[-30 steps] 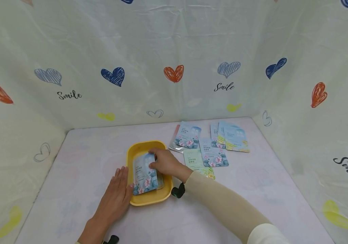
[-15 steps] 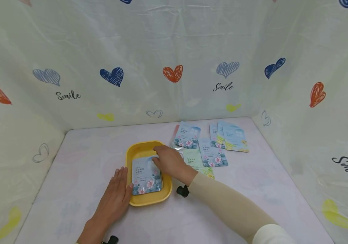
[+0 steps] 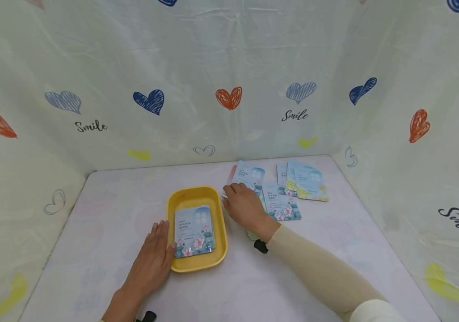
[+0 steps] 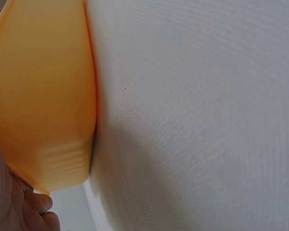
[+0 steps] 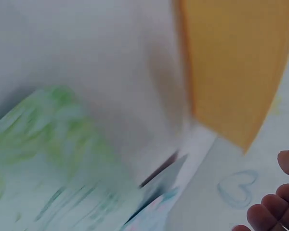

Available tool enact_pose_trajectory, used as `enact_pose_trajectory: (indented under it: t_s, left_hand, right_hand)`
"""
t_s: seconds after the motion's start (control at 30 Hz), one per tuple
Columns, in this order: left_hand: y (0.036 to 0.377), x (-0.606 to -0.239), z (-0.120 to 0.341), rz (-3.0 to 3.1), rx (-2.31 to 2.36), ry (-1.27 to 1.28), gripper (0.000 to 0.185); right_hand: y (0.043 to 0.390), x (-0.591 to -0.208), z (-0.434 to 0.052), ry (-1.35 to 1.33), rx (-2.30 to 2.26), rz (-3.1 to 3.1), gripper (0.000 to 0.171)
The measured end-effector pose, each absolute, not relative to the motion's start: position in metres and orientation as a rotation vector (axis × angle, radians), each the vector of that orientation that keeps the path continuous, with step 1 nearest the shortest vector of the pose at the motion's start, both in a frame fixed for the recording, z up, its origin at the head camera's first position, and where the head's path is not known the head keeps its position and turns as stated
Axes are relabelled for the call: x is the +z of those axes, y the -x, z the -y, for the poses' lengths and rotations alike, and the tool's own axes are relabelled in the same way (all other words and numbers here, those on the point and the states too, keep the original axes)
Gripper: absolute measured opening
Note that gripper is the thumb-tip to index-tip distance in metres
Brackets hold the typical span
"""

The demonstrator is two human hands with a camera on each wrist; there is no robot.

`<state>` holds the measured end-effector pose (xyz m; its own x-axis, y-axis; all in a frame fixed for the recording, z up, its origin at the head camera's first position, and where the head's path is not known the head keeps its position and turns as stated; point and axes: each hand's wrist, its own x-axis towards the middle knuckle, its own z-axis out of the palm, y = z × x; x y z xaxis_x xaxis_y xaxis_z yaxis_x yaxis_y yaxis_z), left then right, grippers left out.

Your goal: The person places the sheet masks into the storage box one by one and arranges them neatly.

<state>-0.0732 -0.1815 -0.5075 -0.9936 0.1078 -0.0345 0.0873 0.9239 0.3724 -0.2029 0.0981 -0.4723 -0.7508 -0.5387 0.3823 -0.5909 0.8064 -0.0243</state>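
A yellow tray (image 3: pixel 194 195) sits mid-table with a blue flowered packet (image 3: pixel 194 230) lying flat inside it. My left hand (image 3: pixel 153 252) lies flat on the table, its fingers straight against the tray's left wall (image 4: pixel 48 96). My right hand (image 3: pixel 242 205) is to the right of the tray, fingers loosely curled and holding nothing, with its fingertips (image 3: pixel 227 193) at the near edge of a blue packet (image 3: pixel 250 175). The right wrist view is blurred; it shows the tray (image 5: pixel 231 62), a green packet (image 5: pixel 48 144) and bare fingertips (image 5: pixel 274 214).
More packets lie at the back right of the table: one blue flowered (image 3: pixel 280 206) and a small overlapping group (image 3: pixel 309 183). A green packet (image 3: pixel 251 234) peeks from under my right wrist. Heart-printed cloth walls (image 3: pixel 229 98) close in the table on three sides.
My right hand has let go of the packet in the tray and moved right and back to the loose packets. The left hand and the tray have stayed put.
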Motion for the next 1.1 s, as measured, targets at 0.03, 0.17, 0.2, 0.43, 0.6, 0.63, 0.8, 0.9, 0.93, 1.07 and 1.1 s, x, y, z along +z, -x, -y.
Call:
enact_pose_trajectory:
  t_s: [0.03, 0.17, 0.2, 0.43, 0.6, 0.63, 0.8, 0.9, 0.93, 1.07, 1.1]
  left_hand:
    - [0.073, -0.508, 0.181, -3.029, 0.584, -0.153, 0.072]
    - [0.073, -0.508, 0.181, -3.026, 0.596, -0.148, 0.073]
    - [0.073, -0.508, 0.181, -3.025, 0.601, -0.149, 0.073]
    - [0.073, -0.507, 0.182, -3.019, 0.605, -0.156, 0.072]
    - [0.073, -0.506, 0.181, -3.01, 0.589, -0.147, 0.073]
    - [0.073, -0.506, 0.181, -3.009, 0.59, -0.148, 0.073]
    - [0.073, -0.506, 0.181, -3.007, 0.604, -0.154, 0.073]
    - [0.073, -0.507, 0.181, -3.006, 0.596, -0.152, 0.073]
    - [0.073, -0.507, 0.181, -3.005, 0.591, -0.149, 0.073]
    - [0.072, -0.506, 0.181, -3.0, 0.584, -0.138, 0.073]
    - [0.072, -0.506, 0.181, -2.996, 0.586, -0.135, 0.073]
  right_hand:
    - [0.205, -0.475, -0.105, -0.841, 0.198, 2.629, 0.033]
    - [0.211, -0.484, -0.132, -0.796, 0.145, 2.652, 0.037]
    - [0.211, -0.486, -0.139, -0.789, 0.133, 2.663, 0.038]
    - [0.211, -0.496, -0.182, -0.763, 0.034, 2.747, 0.044]
    - [0.213, -0.503, -0.214, -0.702, -0.049, 2.844, 0.05]
    - [0.214, -0.504, -0.22, -0.685, -0.056, 2.862, 0.051]
    - [0.222, -0.509, -0.257, -0.573, -0.055, 2.923, 0.056]
    - [0.228, -0.51, -0.278, -0.503, -0.045, 2.955, 0.057]
    - [0.23, -0.511, -0.285, -0.48, -0.045, 2.973, 0.058]
    - [0.234, -0.515, -0.303, -0.384, -0.041, 3.082, 0.068]
    - [0.234, -0.517, -0.306, -0.366, -0.04, 3.109, 0.07]
